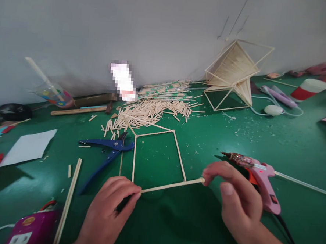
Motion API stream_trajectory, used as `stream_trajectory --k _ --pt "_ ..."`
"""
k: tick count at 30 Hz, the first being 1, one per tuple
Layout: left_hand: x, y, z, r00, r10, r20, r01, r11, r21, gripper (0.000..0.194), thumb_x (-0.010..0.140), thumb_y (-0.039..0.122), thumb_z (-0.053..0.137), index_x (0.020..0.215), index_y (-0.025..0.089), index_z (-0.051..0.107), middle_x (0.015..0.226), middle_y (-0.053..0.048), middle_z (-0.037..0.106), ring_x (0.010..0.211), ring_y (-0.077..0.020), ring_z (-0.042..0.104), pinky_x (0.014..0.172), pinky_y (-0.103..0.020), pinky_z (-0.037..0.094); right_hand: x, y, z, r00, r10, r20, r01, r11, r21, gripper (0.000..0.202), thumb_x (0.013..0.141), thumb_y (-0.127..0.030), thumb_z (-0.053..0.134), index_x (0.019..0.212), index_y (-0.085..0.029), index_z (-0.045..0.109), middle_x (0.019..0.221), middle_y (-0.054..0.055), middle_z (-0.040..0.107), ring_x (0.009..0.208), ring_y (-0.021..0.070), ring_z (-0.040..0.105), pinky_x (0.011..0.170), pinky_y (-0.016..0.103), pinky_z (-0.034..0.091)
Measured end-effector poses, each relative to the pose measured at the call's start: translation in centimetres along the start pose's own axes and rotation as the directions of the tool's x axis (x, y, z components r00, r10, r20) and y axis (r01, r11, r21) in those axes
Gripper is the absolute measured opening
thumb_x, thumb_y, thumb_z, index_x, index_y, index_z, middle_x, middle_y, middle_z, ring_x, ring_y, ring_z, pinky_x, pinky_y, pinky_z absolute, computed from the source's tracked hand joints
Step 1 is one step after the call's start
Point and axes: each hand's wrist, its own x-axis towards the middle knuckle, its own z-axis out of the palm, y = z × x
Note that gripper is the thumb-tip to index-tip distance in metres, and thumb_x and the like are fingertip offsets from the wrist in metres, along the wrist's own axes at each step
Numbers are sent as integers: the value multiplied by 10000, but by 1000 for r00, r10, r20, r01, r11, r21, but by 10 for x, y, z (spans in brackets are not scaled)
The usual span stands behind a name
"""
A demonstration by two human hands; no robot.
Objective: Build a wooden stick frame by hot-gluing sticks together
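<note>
A frame of thin wooden sticks (179, 156) is held up over the green table, its near bar lying across in front of me. My left hand (109, 209) pinches the left end of that bar between thumb and fingers. At the bar's right end, my right hand (238, 198) has thumb and index finger apart, a curled fingertip at or touching the stick's end. Close to the right hand lies a pink hot glue gun (267, 180) with a glue stick in its back and a red light on. Blue cutting pliers (114, 145) lie left of the frame.
Behind the frame spreads a pile of short cut sticks (152, 114). A larger stick structure (232, 74) leans by the wall. On the left are white paper (29, 147), long sticks (71, 197) and a purple box (33, 228). A red-and-white cup (308, 90) is far right.
</note>
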Motion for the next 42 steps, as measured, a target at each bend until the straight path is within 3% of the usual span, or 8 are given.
stream_trajectory --k 3,6,12,17,21,32,38,42 --pt "-1 -1 0 1000 1 -2 -1 1000 -6 117 829 198 660 923 266 644 859 22 675 873 -157 602 777 -275 503 12 -17 0 961 153 -230 -142 988 66 241 934 -184 449 900 -232 683 854 55 631 685 169 591 576 317 479" --pt "-3 -2 0 1000 9 -12 -9 1000 -14 125 833 187 653 933 260 638 862 19 672 878 -160 597 787 -282 495 36 -38 -5 914 261 -312 -214 961 176 247 920 -200 483 829 -225 712 800 62 636 672 180 603 540 310 486" --pt "-3 -2 0 1000 5 2 -5 1000 -11 122 833 190 655 933 257 636 879 16 667 890 -160 593 794 -282 487 75 -21 1 902 195 -385 -120 971 209 197 884 -225 551 763 -202 704 640 5 592 527 118 535 429 248 391" --pt "-2 -1 0 1000 21 -4 -21 999 -28 130 831 166 654 930 249 631 870 19 659 883 -148 588 790 -265 487 60 11 16 931 261 -254 -240 965 110 205 918 -255 523 817 -203 693 586 -30 545 472 79 467 415 224 351" --pt "-1 0 0 1000 23 -5 -23 1000 -12 146 826 158 658 937 250 632 874 21 660 886 -146 591 792 -262 489 47 17 15 978 169 -121 -177 982 -61 182 928 -251 514 886 -226 689 639 -31 561 525 86 491 473 242 378" --pt "-3 0 0 999 29 -35 -29 999 -13 151 828 148 651 946 238 627 877 5 660 895 -158 595 800 -289 496 45 24 11 992 102 -73 -113 981 -159 178 933 -237 504 887 -224 676 628 -31 555 527 96 483 505 260 385" --pt "-4 -1 1 999 23 -27 -24 999 -30 141 836 152 646 939 247 633 879 7 659 898 -161 596 791 -289 502 41 19 9 991 -118 56 120 993 -24 211 905 -167 469 737 -191 594 635 -4 547 545 110 492 502 274 379" --pt "-4 -3 1 1000 19 -14 -19 999 -29 143 837 156 646 941 254 635 881 10 662 900 -160 594 795 -289 503 42 16 6 935 -335 117 336 942 8 165 868 -205 438 772 -185 571 603 14 526 545 142 498 494 300 379"
